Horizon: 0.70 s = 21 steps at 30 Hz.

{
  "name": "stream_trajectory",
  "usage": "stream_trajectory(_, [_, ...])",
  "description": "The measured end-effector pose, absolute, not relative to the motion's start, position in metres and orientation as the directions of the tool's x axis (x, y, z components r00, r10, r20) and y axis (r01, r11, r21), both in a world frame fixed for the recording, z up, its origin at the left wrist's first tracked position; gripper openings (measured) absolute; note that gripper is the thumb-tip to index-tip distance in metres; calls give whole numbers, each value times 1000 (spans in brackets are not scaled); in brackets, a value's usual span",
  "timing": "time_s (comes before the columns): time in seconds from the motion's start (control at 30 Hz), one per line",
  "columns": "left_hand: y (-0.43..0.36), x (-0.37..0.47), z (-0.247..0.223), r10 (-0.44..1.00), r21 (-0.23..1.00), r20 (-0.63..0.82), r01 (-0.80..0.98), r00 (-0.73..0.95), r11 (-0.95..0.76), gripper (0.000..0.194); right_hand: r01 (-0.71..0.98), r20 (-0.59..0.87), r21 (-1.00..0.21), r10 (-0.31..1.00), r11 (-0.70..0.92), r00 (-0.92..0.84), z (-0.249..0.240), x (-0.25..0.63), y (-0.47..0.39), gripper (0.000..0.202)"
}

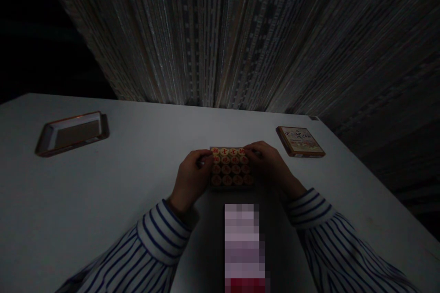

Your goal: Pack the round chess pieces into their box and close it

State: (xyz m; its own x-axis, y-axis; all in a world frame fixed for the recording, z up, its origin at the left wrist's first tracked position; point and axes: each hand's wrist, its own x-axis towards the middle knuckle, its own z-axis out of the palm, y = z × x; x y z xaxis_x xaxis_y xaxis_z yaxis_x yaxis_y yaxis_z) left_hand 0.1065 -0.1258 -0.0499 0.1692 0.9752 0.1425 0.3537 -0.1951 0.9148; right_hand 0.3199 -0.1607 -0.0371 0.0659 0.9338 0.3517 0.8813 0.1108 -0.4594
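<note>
In the middle of the table, a shallow tray (232, 187) holds round wooden Chinese chess pieces (234, 160) in neat rows, their faces marked with red characters. My left hand (193, 173) grips the tray's left side, with thumb and fingers near the upper left corner. On the opposite side, my right hand (268, 161) is closed on the upper right corner, its fingertips touching the edge by the last piece. Shadow darkens the lower rows, and the right palm is hard to make out. Whether the tray rests on the table or is slightly raised, I cannot tell.
An open, shallow box part (74, 133) with a reddish rim lies at the left of the white table (137, 146). A flat box (300, 141) with a printed top lies at the right. Striped curtains (220, 32) hang behind. A pixelated patch covers the near centre.
</note>
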Motion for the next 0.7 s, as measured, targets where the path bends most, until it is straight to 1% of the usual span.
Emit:
stream_trajectory(0.23, [-126,107,-50,978,915,136,359,157,-185,24,883,343,-459,937,101,71,-32,318,-162,12])
stream_trajectory(0.3, [-127,107,-49,979,917,135,356,155,-183,24,878,349,-463,935,119,57,-29,320,-166,12])
stream_trajectory(0.47, [-127,107,-49,979,915,127,362,159,-178,24,828,381,-486,920,280,-87,-24,331,-183,11])
stream_trajectory(0.57, [-126,107,-51,975,916,150,348,165,-200,23,790,351,-523,925,322,-145,-24,336,-191,12])
stream_trajectory(0.7, [-125,107,-53,972,916,165,340,166,-213,23,768,291,-538,932,347,-218,-23,336,-195,14])
